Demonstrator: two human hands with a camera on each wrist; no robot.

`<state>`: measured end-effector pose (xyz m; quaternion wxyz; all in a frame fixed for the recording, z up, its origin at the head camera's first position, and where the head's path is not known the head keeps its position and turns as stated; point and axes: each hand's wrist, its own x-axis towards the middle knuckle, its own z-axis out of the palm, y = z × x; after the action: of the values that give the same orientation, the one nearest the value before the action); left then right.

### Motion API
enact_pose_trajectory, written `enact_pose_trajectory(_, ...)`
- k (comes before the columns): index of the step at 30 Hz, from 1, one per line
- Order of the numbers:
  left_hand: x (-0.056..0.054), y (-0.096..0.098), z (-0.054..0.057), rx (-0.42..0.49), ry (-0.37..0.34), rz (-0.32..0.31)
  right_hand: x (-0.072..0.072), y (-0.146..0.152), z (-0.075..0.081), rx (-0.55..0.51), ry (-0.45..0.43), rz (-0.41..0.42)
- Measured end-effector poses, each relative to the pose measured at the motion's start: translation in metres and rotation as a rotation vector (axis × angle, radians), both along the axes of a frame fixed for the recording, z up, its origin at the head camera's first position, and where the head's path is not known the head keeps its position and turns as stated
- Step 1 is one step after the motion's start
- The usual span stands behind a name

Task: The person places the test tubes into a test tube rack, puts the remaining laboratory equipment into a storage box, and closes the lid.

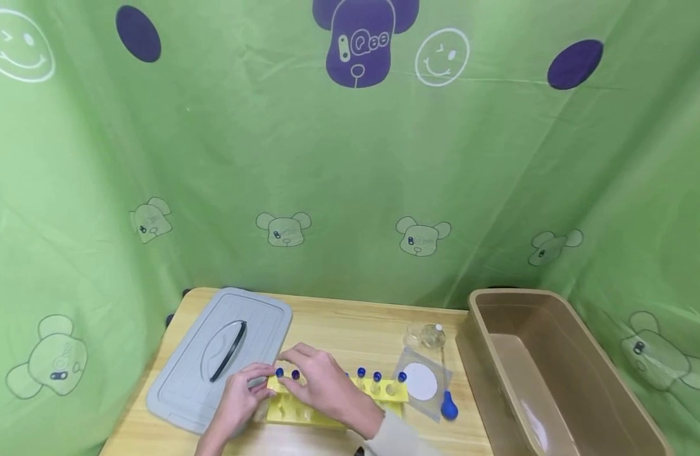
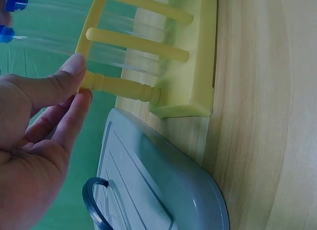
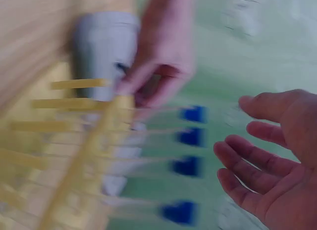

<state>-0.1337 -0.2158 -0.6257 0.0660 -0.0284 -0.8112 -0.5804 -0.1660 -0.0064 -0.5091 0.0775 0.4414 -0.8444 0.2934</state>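
I see the left grip (image 1: 240, 399) pinching the yellow rack (image 2: 143, 45) at its end; the right grip (image 1: 321, 383) is wide, near blue-capped tubes (image 3: 187, 166).

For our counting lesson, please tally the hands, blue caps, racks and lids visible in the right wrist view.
Left hand and right hand: 2
Blue test-tube caps: 4
Yellow test-tube rack: 1
Grey lid: 1
Total: 8

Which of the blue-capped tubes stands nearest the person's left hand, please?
The leftmost tube, at the end of the yellow rack that the left hand pinches; the other tubes stand farther along to the right.
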Motion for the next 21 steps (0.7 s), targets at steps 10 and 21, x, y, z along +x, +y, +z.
enact_pose_trajectory(10,0.002,0.004,0.005,0.103,-0.079,0.023,0.003,0.083,0.032,-0.389,0.032,-0.145)
enact_pose_trajectory(21,0.006,0.008,0.005,0.074,-0.091,0.03,0.02,0.179,-0.021,-0.726,-0.022,-0.407)
